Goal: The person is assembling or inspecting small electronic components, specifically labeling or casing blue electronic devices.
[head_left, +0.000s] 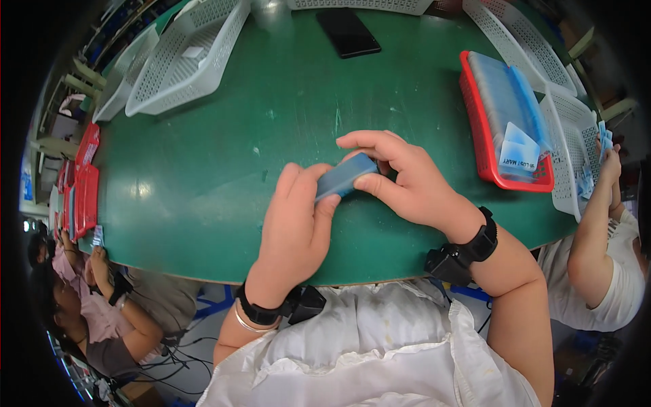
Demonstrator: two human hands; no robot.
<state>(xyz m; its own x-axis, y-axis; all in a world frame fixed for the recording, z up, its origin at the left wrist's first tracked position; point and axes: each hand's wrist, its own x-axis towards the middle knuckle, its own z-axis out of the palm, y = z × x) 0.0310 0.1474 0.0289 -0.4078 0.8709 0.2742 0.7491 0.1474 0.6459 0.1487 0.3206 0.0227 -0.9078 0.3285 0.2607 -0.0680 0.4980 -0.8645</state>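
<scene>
Between my hands, above the green table point(183, 203), is a small blue box-shaped packet point(346, 178), tilted up toward the right. My left hand point(296, 217) grips its left end, thumb below and fingers over the far side. At its right end my right hand point(400, 175) pinches it between the thumb and the fingers behind; the index finger reaches out past the top edge. My fingers cover both ends of the packet. Dark straps with small black units sit on both my wrists.
A red basket point(475, 129) of stacked clear-and-blue sleeves stands at the right, beside a white basket point(566, 156). More white baskets point(183, 68) line the far left. A black phone point(348, 32) lies at the back. Co-workers sit at both sides; a red basket point(85, 197) is at the left edge.
</scene>
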